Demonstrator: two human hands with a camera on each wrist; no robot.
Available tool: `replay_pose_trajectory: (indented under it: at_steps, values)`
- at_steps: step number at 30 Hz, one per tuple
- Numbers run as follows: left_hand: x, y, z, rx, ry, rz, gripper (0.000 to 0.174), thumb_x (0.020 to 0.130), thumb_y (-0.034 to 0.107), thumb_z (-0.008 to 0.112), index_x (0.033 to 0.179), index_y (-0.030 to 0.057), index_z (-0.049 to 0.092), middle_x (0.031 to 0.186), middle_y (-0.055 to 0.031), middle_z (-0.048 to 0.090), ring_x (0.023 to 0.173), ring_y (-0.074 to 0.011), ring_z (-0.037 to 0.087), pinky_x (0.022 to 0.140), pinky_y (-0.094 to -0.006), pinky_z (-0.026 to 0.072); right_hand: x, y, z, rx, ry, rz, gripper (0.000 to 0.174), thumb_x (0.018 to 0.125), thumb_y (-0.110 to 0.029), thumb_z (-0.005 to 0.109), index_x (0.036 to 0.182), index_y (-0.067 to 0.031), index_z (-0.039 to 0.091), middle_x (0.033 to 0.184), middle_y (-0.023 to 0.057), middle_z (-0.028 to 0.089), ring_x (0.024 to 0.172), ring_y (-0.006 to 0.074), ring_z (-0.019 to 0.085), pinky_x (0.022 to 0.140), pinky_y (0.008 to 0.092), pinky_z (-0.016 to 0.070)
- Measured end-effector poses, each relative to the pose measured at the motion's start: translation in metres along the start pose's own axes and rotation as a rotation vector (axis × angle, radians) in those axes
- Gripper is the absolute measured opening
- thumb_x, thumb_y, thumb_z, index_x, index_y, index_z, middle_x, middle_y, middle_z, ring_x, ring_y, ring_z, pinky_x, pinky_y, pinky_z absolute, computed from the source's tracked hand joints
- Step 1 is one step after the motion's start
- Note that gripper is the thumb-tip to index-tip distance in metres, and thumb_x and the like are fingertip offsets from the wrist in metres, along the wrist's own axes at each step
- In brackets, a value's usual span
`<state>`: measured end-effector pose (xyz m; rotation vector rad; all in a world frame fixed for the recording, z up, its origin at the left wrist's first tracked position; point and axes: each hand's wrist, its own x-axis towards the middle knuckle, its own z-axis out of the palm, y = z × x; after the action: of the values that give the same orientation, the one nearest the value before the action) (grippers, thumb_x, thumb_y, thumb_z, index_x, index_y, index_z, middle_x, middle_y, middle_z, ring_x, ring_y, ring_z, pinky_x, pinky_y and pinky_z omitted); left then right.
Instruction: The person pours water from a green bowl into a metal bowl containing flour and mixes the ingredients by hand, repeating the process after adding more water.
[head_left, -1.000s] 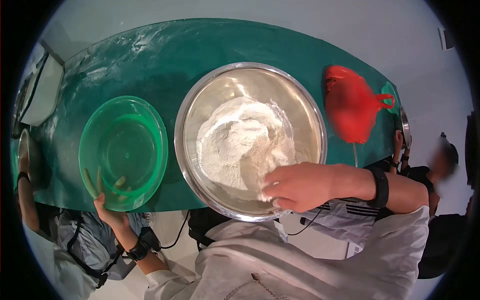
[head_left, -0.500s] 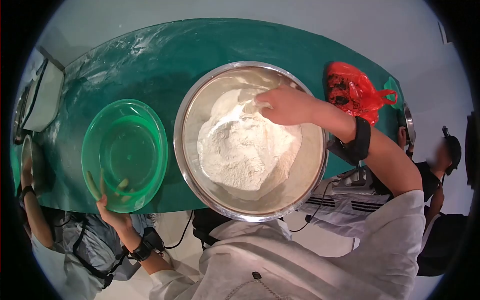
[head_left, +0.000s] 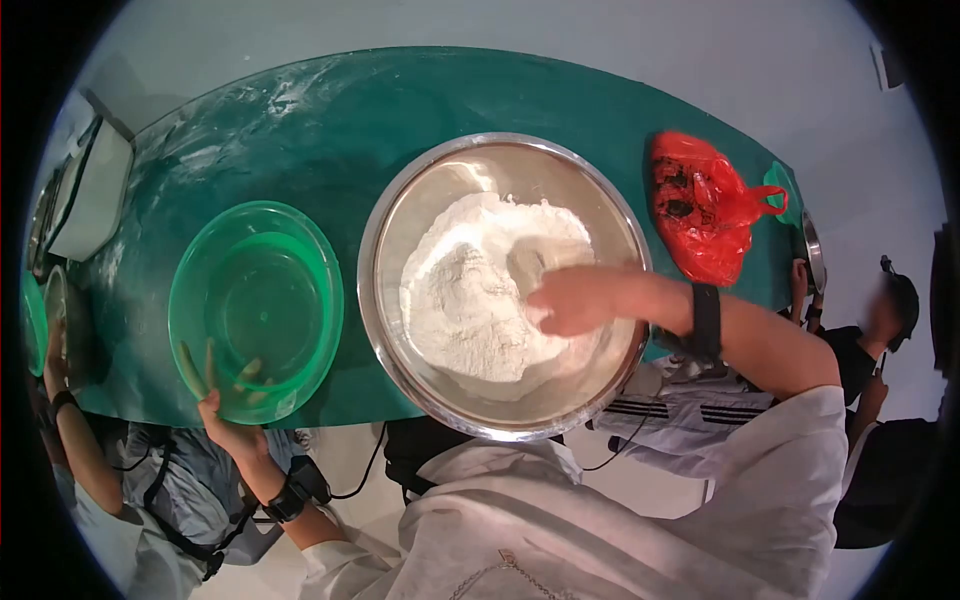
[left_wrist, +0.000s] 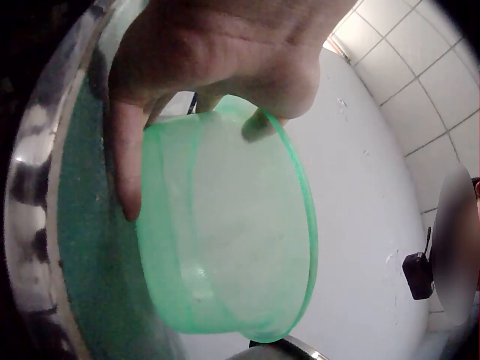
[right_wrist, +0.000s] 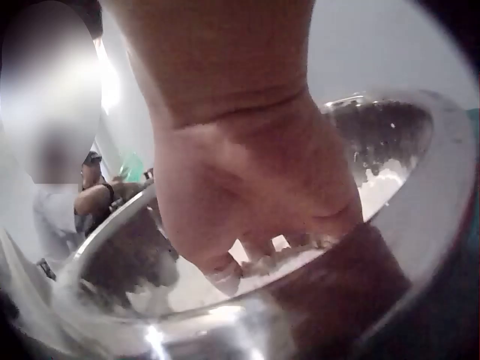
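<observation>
A wide steel bowl (head_left: 372,330) stands in the middle of the green table, with a heap of white flour (head_left: 455,310) inside. My right hand (head_left: 582,298) reaches into the bowl from the right, fingers pointing down at the flour. In the right wrist view the fingers (right_wrist: 229,281) are loosely bent and apart, with white flour around their tips. On the left, my left hand (head_left: 232,432) grips a translucent green basin (head_left: 182,265) at its near side. Its fingers show through the basin wall, and the left wrist view shows the hand around the rim.
A knotted red plastic bag (head_left: 715,240) lies right of the bowl. A white box (head_left: 95,190) stands at the left end of the table (head_left: 420,90). Other people's hands and bowls show at both table ends. Flour dust marks the table's far left.
My right hand swept from the bowl's near side to the far side, then came back to the middle right, shifting the flour. The left hand stays on the basin.
</observation>
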<state>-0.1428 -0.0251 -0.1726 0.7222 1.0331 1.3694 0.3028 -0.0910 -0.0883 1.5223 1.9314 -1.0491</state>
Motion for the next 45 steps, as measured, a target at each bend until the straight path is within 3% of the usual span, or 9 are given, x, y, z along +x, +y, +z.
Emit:
replay_pose_trajectory:
  at_steps: [4,9,13,19,21,29,34,40,45]
  values:
    - [0.002,-0.002,-0.005,-0.023,-0.006,-0.043,0.07,0.084,0.027,0.045,0.146,0.0021,0.023,0.146,-0.0149,0.035,0.107,-0.0398,0.058,0.085,-0.0472,0.0497,-0.037,-0.034,0.009,0.113,0.122,-0.003,0.035,0.08,-0.024,0.054,0.106,-0.0014,0.062,0.096,0.0248,0.062,0.09,0.0418,0.061,0.082,0.0481,0.0469]
    - [0.001,-0.002,-0.002,-0.029,0.04,-0.049,0.068,0.085,0.027,0.046,0.144,-0.0002,0.025,0.143,-0.0153,0.038,0.104,-0.0395,0.06,0.078,-0.0498,0.0528,-0.052,-0.043,0.018,0.195,0.217,-0.294,0.026,0.086,-0.019,0.05,0.1,0.0001,0.06,0.09,0.0231,0.06,0.089,0.0405,0.059,0.081,0.0473,0.0462]
    - [-0.002,-0.001,0.003,-0.005,0.048,-0.015,0.068,0.084,0.028,0.046,0.143,-0.0012,0.027,0.139,-0.0159,0.041,0.103,-0.0395,0.06,0.078,-0.0498,0.0525,-0.066,-0.045,0.003,0.182,0.049,-0.323,0.027,0.086,-0.02,0.05,0.099,0.0012,0.059,0.09,0.0215,0.06,0.092,0.0388,0.059,0.082,0.0463,0.0457]
    - [-0.003,0.002,0.01,-0.007,0.026,-0.011,0.068,0.083,0.027,0.046,0.142,-0.0019,0.028,0.134,-0.0174,0.044,0.101,-0.039,0.061,0.078,-0.0502,0.0522,-0.059,-0.026,0.022,0.266,-0.045,-0.226,0.03,0.088,-0.023,0.05,0.105,0.0004,0.057,0.099,0.0226,0.062,0.095,0.0402,0.059,0.084,0.0472,0.0454]
    - [-0.001,0.001,0.005,-0.023,0.039,-0.037,0.068,0.083,0.027,0.045,0.142,-0.0018,0.029,0.134,-0.0173,0.044,0.101,-0.0388,0.061,0.079,-0.0501,0.0519,-0.043,-0.012,0.022,0.211,0.002,0.02,0.036,0.088,-0.028,0.051,0.111,-0.0004,0.056,0.105,0.0231,0.062,0.099,0.0398,0.059,0.086,0.0467,0.0453]
    - [-0.001,-0.001,0.002,-0.032,0.056,-0.065,0.067,0.084,0.028,0.045,0.144,0.0016,0.028,0.138,-0.0158,0.042,0.104,-0.0392,0.059,0.083,-0.0505,0.0493,-0.037,-0.007,-0.063,0.219,0.308,0.226,0.055,0.088,-0.032,0.051,0.133,0.0,0.044,0.116,0.0236,0.06,0.11,0.0362,0.056,0.096,0.0401,0.0419]
    - [0.002,-0.005,-0.001,-0.018,0.032,-0.042,0.066,0.084,0.027,0.046,0.142,-0.0006,0.031,0.132,-0.0171,0.047,0.103,-0.0393,0.06,0.081,-0.0509,0.0501,0.007,0.025,-0.029,-0.01,0.424,0.111,0.055,0.083,-0.027,0.053,0.128,0.0055,0.047,0.112,0.0288,0.06,0.108,0.0373,0.057,0.096,0.0417,0.0426]
    - [-0.005,0.007,0.013,-0.023,-0.002,0.046,0.071,0.082,0.022,0.046,0.148,0.0111,0.021,0.141,-0.0153,0.036,0.099,-0.0427,0.06,0.076,-0.0542,0.0519,0.004,0.01,0.01,0.128,0.043,0.007,0.046,0.08,-0.026,0.054,0.112,0.0066,0.053,0.098,0.0292,0.063,0.095,0.0421,0.061,0.085,0.0461,0.0463]
    - [0.0,-0.001,0.001,-0.078,-0.025,-0.016,0.069,0.084,0.021,0.044,0.148,0.0138,0.02,0.143,-0.0166,0.037,0.099,-0.0445,0.059,0.078,-0.0538,0.0516,-0.028,-0.029,0.01,0.152,0.168,-0.045,0.037,0.083,-0.025,0.054,0.107,0.0042,0.054,0.099,0.0276,0.058,0.099,0.0393,0.057,0.086,0.0443,0.0449]
